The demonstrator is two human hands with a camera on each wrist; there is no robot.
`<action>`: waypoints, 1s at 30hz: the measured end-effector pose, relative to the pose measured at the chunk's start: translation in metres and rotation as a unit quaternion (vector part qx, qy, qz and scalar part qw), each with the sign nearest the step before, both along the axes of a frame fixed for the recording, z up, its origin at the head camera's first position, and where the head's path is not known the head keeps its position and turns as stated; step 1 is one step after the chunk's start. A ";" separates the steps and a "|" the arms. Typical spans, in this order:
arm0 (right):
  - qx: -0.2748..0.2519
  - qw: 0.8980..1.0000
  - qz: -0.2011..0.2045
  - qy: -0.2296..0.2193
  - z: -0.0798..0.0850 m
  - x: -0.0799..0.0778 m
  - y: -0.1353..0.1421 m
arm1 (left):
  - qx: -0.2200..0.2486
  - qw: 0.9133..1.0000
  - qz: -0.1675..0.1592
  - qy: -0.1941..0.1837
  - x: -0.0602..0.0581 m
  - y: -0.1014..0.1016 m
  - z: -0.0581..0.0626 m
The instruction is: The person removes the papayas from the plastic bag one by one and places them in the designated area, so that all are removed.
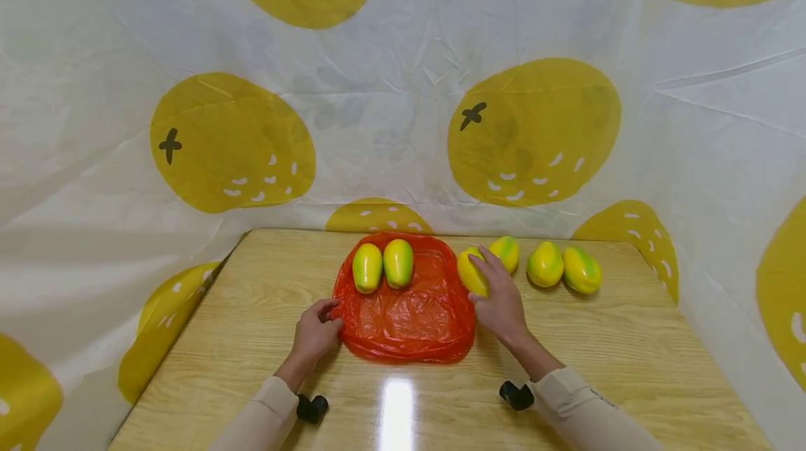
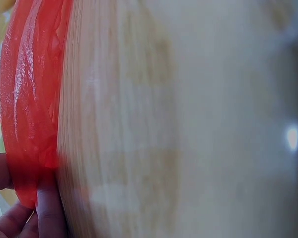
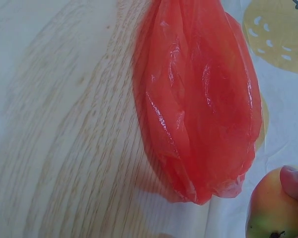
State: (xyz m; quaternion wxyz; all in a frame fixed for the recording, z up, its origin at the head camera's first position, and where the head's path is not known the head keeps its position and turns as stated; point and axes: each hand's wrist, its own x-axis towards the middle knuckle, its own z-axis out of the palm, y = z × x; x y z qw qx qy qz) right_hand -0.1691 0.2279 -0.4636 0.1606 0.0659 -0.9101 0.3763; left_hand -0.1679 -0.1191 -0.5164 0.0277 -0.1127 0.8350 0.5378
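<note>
A red plastic bag [image 1: 409,321] lies spread open on the table, its rim standing up around it. Inside, toward its back left, are two yellow-green mango-like fruits [image 1: 368,269]. My left hand [image 1: 317,331] pinches the bag's left rim; in the left wrist view, the fingers [image 2: 50,210] are on either side of the red plastic [image 2: 30,99]. Just beyond the right rim, my right hand [image 1: 500,303] grips another mango-like fruit [image 1: 472,271]. In the right wrist view, a thumb [image 3: 294,183] presses on this fruit [image 3: 273,210], which is cut off by the frame edge.
Three more mango-like fruits, one of them this fruit [image 1: 545,264], lie at the back right of the wooden table [image 1: 264,262]. A white curtain [image 1: 378,122] printed with yellow fruit hangs behind the table and along its sides.
</note>
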 end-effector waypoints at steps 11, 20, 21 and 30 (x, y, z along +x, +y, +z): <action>0.002 1.000 -0.004 -0.002 0.000 0.006 0.006 | 0.002 1.000 -0.001 -0.002 0.000 0.000 0.000; -0.011 1.000 -0.008 -0.003 0.001 0.010 0.011 | -0.002 1.000 0.003 0.001 -0.001 0.000 -0.002; -0.013 1.000 -0.009 -0.004 0.001 0.011 0.011 | -0.002 1.000 0.002 0.003 -0.001 0.000 -0.002; -0.021 0.999 -0.018 0.029 0.001 0.016 0.019 | -0.004 1.000 0.001 -0.007 -0.001 0.001 -0.003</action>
